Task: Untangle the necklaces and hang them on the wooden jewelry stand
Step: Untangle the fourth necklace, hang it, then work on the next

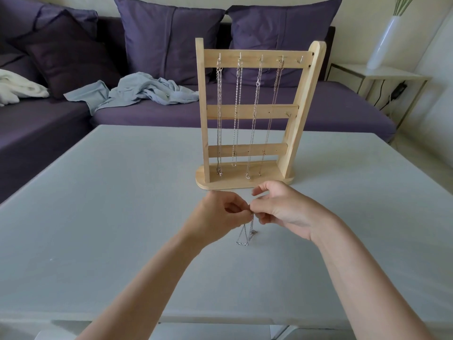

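Observation:
A wooden jewelry stand [247, 150] stands upright on the grey table, a little beyond my hands. Several silver necklaces [236, 114] hang from hooks on its top bar; the rightmost top hook [299, 60] is bare. Just in front of the stand's base, my left hand [218, 217] and my right hand [282, 209] meet, both pinching one thin silver necklace [247, 235]. Its chain dangles below my fingers, and its small pendant bar rests on or just above the table.
The grey table [98, 217] stretches wide around my hands. Behind it is a purple sofa [171, 111] with cushions, a crumpled light-blue cloth [137, 92] and a white blanket [17, 87]. A side table with a white vase [384, 42] stands at the back right.

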